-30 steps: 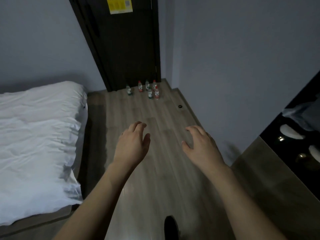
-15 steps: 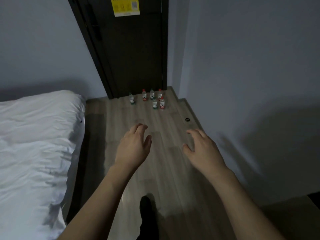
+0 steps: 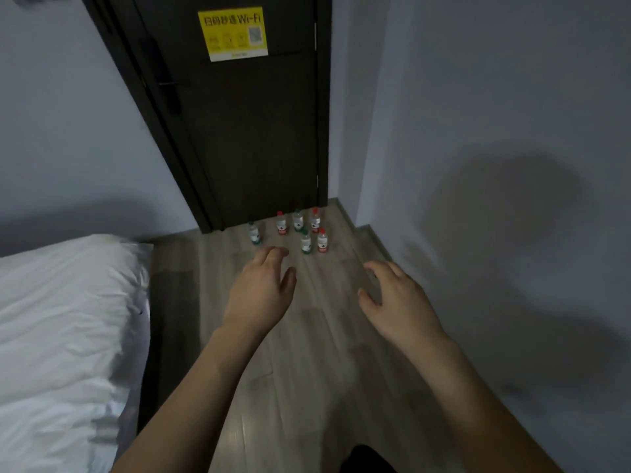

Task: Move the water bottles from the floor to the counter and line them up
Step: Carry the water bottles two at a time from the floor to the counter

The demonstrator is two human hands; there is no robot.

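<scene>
six small clear plastic water bottles (image 3: 296,230) stand upright on the pale wood-plank floor (image 3: 307,353), clustered just in front of the dark brown door (image 3: 246,131). three carry red caps and three green. one green-capped bottle (image 3: 254,232) stands a little apart to the left, and the red-capped bottle (image 3: 322,240) sits nearest on the right, just beside a green-capped one.

the step in hand looks like the approach: none of the bottles is lifted, and no bench shows in this view. both hands are held out ahead over the floor, well short of the bottles. the left hand (image 3: 261,295) has a relaxed grip, fingers loosely curved and holding nothing. the right hand (image 3: 397,298) is likewise spread and bare, thumb out to the side.

the next move likely calls for closing in and stooping low, then wrapping each grip round a bottle's body. the near pair seems the easiest to reach first. the bottles stand close together, so a careless reach could knock a neighbour over.

a bed with a rumpled white sheet (image 3: 61,336) lies to the left, and a yellow wi-fi sign (image 3: 233,33) is on the door.
</scene>
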